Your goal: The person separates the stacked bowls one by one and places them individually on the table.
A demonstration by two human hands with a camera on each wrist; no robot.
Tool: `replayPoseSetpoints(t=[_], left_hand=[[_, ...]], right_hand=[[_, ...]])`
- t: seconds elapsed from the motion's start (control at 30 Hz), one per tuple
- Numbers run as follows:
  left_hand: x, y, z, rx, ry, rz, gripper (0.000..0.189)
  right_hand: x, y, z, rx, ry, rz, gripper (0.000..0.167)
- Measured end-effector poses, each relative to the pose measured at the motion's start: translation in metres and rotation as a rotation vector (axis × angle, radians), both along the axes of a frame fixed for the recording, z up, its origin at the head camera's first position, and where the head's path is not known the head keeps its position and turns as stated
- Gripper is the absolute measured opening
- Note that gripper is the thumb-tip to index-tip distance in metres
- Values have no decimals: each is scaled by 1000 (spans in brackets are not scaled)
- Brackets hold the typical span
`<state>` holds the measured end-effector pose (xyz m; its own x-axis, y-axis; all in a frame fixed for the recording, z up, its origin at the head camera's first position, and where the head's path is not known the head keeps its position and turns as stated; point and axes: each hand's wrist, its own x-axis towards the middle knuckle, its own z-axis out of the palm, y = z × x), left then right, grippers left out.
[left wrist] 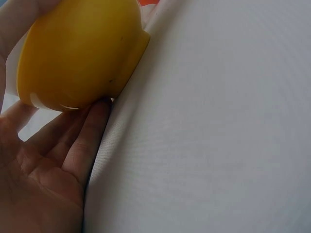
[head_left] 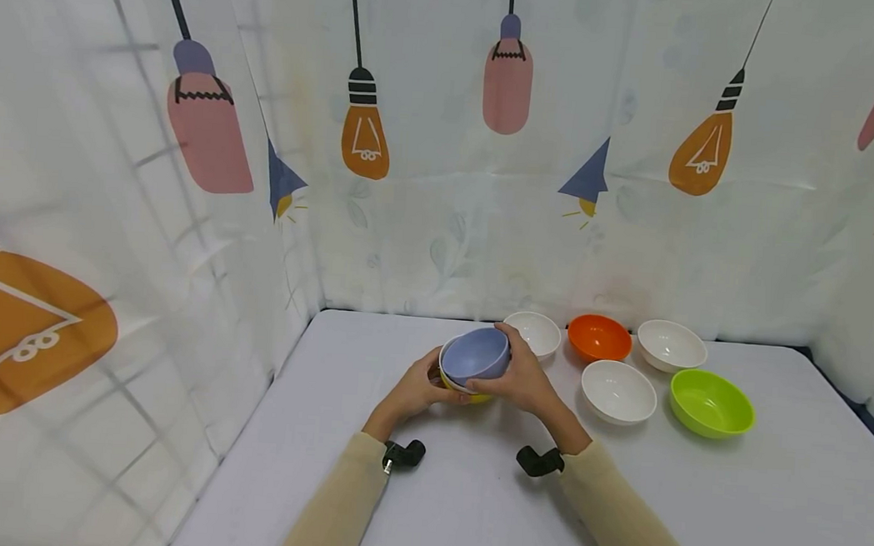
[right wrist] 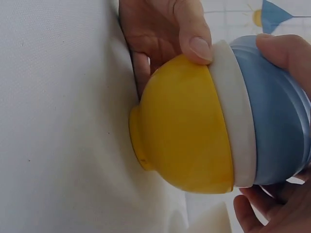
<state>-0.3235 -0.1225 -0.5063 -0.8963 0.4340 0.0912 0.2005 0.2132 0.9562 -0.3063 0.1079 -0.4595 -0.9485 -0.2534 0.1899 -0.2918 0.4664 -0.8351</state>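
Observation:
A yellow bowl stands at the table's middle, its foot down at the white cloth. Inside it nests a white bowl, whose pale band shows above the yellow rim. On top sits a blue bowl, its opening tilted toward the head view. My left hand grips the yellow bowl from the left, thumb at its rim and fingers low around its far side. From the right, my right hand holds the blue bowl, thumb on the near side and fingers on the far side.
Right of the stack stand several separate bowls: white ones, an orange one and a lime green one. Another white bowl lies just behind my right hand. A printed curtain hangs along the table's back and left sides.

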Motion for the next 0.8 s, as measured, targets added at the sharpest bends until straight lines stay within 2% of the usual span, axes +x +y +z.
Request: replayPoseSetpoints(t=[0.37, 0.8], left_hand=[[0, 1, 0, -22, 20, 22, 91], [1, 0, 0, -25, 25, 11, 91]], right_hand=[[3, 16, 15, -50, 24, -26, 108], [8, 31, 24, -24, -48, -63, 112]])
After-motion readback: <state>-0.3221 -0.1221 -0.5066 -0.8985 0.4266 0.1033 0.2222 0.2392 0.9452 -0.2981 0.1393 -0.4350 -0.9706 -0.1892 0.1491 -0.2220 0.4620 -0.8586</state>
